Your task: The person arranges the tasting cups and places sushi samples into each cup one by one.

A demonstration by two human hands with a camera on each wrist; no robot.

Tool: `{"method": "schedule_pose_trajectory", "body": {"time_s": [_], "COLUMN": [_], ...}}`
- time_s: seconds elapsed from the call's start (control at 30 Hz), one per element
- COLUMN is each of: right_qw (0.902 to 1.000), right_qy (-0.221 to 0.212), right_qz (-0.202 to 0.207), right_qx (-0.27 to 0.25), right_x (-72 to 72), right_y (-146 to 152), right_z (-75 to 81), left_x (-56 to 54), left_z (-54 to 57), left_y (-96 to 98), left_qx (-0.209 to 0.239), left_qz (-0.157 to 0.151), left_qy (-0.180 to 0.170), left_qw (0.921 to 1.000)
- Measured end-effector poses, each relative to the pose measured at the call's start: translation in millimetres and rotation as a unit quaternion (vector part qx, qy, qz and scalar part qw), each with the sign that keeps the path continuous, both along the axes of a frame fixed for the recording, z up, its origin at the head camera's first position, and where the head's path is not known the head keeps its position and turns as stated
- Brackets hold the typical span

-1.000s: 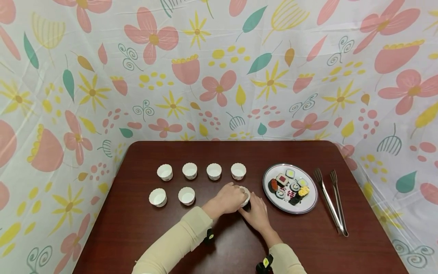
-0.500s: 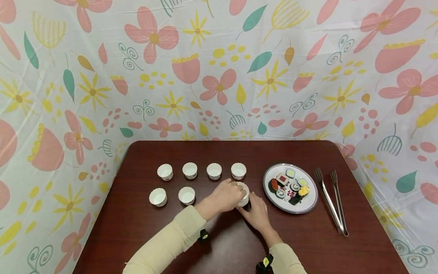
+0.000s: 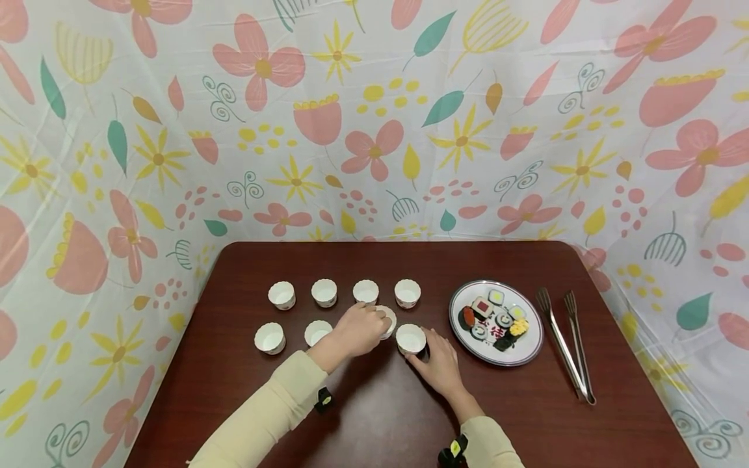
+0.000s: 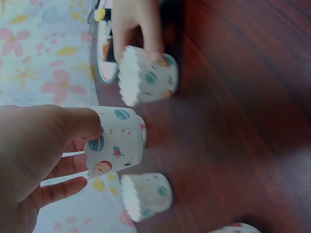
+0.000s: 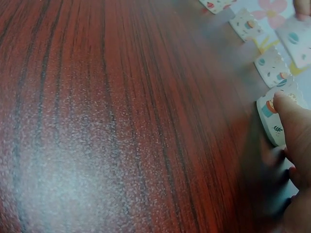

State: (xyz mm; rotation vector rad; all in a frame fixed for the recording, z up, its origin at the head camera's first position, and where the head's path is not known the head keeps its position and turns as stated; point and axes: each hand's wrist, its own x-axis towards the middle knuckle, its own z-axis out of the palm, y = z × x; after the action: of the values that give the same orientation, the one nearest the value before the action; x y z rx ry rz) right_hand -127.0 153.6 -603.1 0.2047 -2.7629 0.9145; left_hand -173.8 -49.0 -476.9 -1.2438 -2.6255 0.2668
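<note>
My left hand (image 3: 358, 329) pinches a white paper baking cup (image 4: 119, 145) by its scalloped rim, thumb on the printed side. In the head view this cup hangs just left of a second baking cup (image 3: 411, 339). That second cup stands upright on the table, and my right hand (image 3: 440, 365) holds it from the right, thumb against its near side. Its printed wall also shows in the right wrist view, beside my right thumb (image 5: 294, 116). Between the two cups a gap shows in the left wrist view. Both cups have small coloured prints.
Several more baking cups stand in two rows, including one at the back right (image 3: 407, 294) and one at the front left (image 3: 270, 338). A plate (image 3: 529, 354) of sushi pieces sits right of my hands. Metal tongs (image 3: 564, 344) lie beyond it on the brown table (image 3: 374, 422).
My left hand has lifted a baking cup off the one at my right hand and carried it left. The lower cup now shows apart from it. My right hand has stayed in place.
</note>
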Motion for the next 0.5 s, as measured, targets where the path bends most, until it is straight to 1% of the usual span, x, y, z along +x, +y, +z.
{"method": "schedule_pose_trajectory", "body": {"time_s": [0.1, 0.23, 0.37, 0.5], "right_qw": [1.0, 1.0, 1.0, 0.9999], "right_qy": [0.006, 0.007, 0.004, 0.011], "right_qz": [0.002, 0.001, -0.001, 0.0], "right_qx": [-0.001, -0.002, -0.004, -0.004], "right_x": [0.3, 1.1, 1.6, 1.5], "right_y": [-0.4, -0.4, -0.1, 0.4], "right_z": [1.1, 2.4, 2.8, 2.5], "left_x": [-0.9, -0.5, 1.6, 3.9], "left_z": [-10.3, -23.5, -31.4, -38.0], "left_y": [-9.7, -19.2, -23.8, -24.8], "left_qx": [0.015, 0.023, 0.027, 0.03], "left_qz": [0.008, 0.013, 0.014, 0.014], "left_qy": [-0.001, 0.001, 0.002, 0.002], "left_qw": [0.9999, 0.9996, 0.9995, 0.9994]}}
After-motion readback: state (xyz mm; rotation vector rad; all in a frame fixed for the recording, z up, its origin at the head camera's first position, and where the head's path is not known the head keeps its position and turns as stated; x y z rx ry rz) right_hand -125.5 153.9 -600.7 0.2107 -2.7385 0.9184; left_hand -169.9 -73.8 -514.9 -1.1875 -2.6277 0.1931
